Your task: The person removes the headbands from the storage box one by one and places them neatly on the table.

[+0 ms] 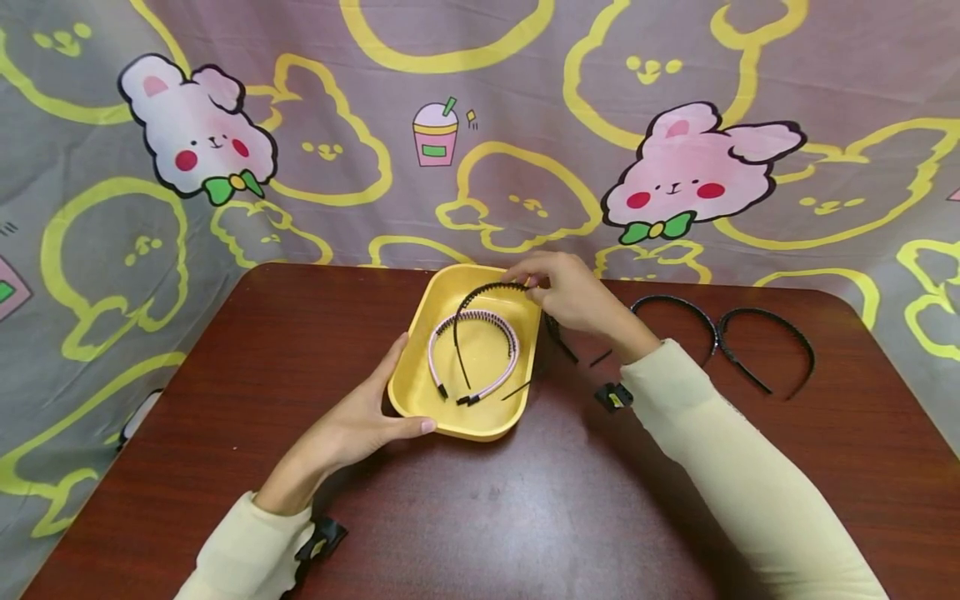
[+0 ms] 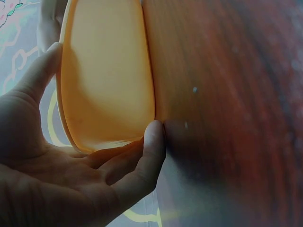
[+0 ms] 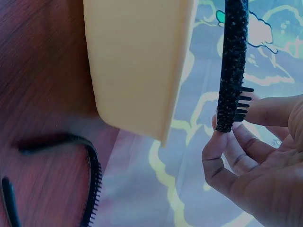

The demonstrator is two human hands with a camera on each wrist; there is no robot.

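Note:
A yellow tray [image 1: 472, 429] stands on the table with pale pink toothed headbands [image 1: 498, 382] lying in it. My left hand [image 1: 360, 425] grips its near left corner, thumb at the front rim and fingers along the left side. In the left wrist view the fingers [image 2: 154, 142] touch the tray's outer wall [image 2: 109, 71]. Above the tray's far right part, my right hand [image 1: 573, 292] pinches a black toothed headband [image 1: 491, 287] by its top. The headband's open ends point down over the tray. Speckles show on the held headband [image 3: 233, 61] in the right wrist view.
Black headbands [image 1: 806, 342] lie on the brown table [image 1: 300, 333] to the right. Another dark headband [image 1: 562, 340] beside the tray is partly hidden by my right hand. A patterned cloth [image 1: 322, 108] hangs behind the table's far edge.

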